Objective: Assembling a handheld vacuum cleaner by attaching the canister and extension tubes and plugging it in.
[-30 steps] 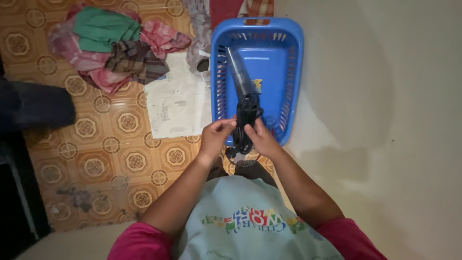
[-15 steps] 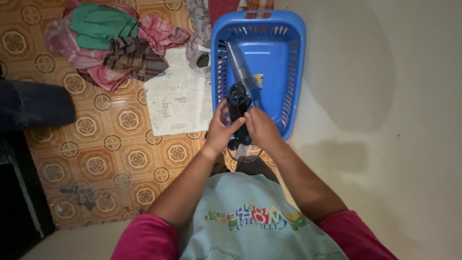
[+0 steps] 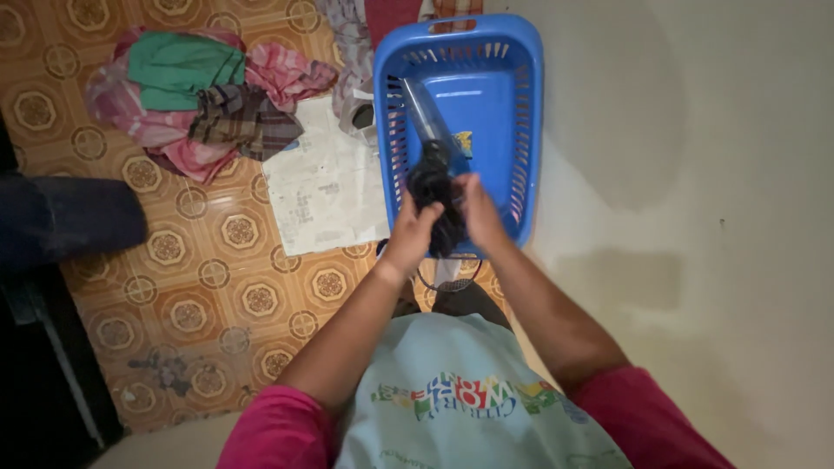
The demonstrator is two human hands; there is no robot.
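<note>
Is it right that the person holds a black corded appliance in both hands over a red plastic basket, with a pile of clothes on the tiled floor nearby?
Not quite: the head view shows the basket is blue, not red. Otherwise yes: the left hand and right hand hold the black corded appliance over it, and the pile of clothes lies on the tiled floor.

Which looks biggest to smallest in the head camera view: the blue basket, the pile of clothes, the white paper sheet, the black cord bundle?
1. Blue basket.
2. Pile of clothes, close to the basket, so unsure.
3. White paper sheet.
4. Black cord bundle, held nearer the camera between left hand and right hand.
</note>
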